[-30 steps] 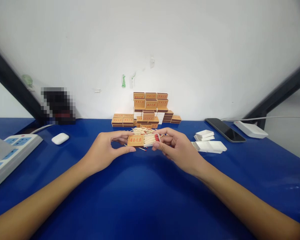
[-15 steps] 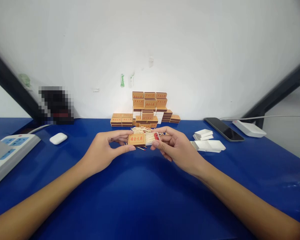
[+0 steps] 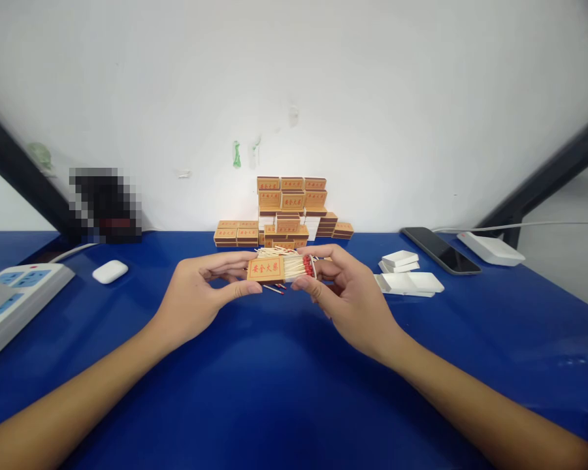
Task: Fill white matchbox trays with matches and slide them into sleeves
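Between my hands is a half-open matchbox: an orange sleeve (image 3: pixel 266 269) with red lettering, and a white tray of red-tipped matches (image 3: pixel 298 266) sticking out to its right. My left hand (image 3: pixel 198 290) pinches the sleeve at its left end, thumb below and fingers behind. Thumb and fingers of my right hand (image 3: pixel 350 294) grip the tray's right end, close to the match heads. Behind the box, partly hidden, lies a pile of loose matches (image 3: pixel 274 252). One loose match (image 3: pixel 274 290) shows on the table just below the sleeve.
Many matchboxes (image 3: pixel 293 202) are stacked against the wall. White empty trays (image 3: pixel 406 282) lie to the right, with a black phone (image 3: pixel 441 250) and a white box (image 3: pixel 490 249) beyond. On the left are a white earphone case (image 3: pixel 110 271) and a power strip (image 3: pixel 24 307).
The matchbox is tilted a little more toward me, showing more matches and red heads in the tray. Both hands keep their hold; the whole view has shifted slightly.
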Tool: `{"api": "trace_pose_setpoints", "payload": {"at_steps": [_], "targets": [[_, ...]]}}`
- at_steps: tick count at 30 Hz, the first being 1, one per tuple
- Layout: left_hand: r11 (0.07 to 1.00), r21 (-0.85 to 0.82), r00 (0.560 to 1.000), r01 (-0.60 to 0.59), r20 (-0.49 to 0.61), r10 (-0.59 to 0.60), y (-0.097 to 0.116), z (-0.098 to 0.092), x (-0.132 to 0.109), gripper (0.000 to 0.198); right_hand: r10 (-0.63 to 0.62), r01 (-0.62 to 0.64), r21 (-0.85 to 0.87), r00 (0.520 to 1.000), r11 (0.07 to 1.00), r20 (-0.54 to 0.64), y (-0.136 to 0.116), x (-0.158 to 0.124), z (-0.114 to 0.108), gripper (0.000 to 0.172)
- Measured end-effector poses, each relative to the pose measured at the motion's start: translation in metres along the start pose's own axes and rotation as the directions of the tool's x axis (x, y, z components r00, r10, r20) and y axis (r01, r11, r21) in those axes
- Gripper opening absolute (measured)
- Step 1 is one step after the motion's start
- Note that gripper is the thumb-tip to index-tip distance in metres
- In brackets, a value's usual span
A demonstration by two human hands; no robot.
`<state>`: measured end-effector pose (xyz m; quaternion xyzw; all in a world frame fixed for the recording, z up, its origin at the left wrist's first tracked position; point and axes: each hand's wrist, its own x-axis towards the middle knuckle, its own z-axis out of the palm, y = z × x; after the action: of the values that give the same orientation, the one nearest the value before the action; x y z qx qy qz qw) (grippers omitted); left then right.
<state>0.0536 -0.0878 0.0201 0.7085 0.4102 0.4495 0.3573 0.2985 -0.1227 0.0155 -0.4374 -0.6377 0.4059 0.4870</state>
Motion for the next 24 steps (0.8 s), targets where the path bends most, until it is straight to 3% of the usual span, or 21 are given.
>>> {"api": "trace_pose_setpoints", "payload": {"at_steps": [2, 7, 13, 16, 20, 24], "targets": [[1.000, 0.020, 1.000, -0.021, -0.017, 0.021, 0.001, 0.001, -0.001, 0.053, 0.010, -0.010, -0.003, 1.000, 1.000, 0.011, -0.001, 0.001, -0.002, 0.041], [0.995, 0.092, 0.999, -0.043, -0.023, 0.045, 0.001, 0.001, -0.002, 0.050, 0.158, -0.167, 0.106, 0.983, 0.980, 0.089, -0.003, 0.003, -0.002, 0.044], [1.000, 0.017, 1.000, 0.010, 0.022, -0.011, -0.005, 0.003, -0.002, 0.054, 0.042, -0.042, 0.033, 0.999, 0.999, 0.022, -0.001, -0.001, 0.002, 0.041], [0.999, -0.020, 0.999, 0.027, 0.021, -0.026, -0.006, 0.004, -0.002, 0.054, 0.047, -0.049, 0.052, 0.998, 0.997, 0.033, 0.000, 0.000, 0.002, 0.044], [0.991, -0.122, 0.991, 0.053, 0.128, -0.037, -0.008, 0.006, -0.001, 0.050, 0.133, -0.143, 0.135, 0.988, 0.980, 0.079, -0.001, 0.003, 0.003, 0.047], [0.980, -0.158, 0.973, 0.121, 0.216, -0.086, -0.010, 0.008, -0.002, 0.047, 0.132, -0.149, 0.170, 0.986, 0.974, 0.106, -0.001, 0.003, 0.003, 0.049]]}}
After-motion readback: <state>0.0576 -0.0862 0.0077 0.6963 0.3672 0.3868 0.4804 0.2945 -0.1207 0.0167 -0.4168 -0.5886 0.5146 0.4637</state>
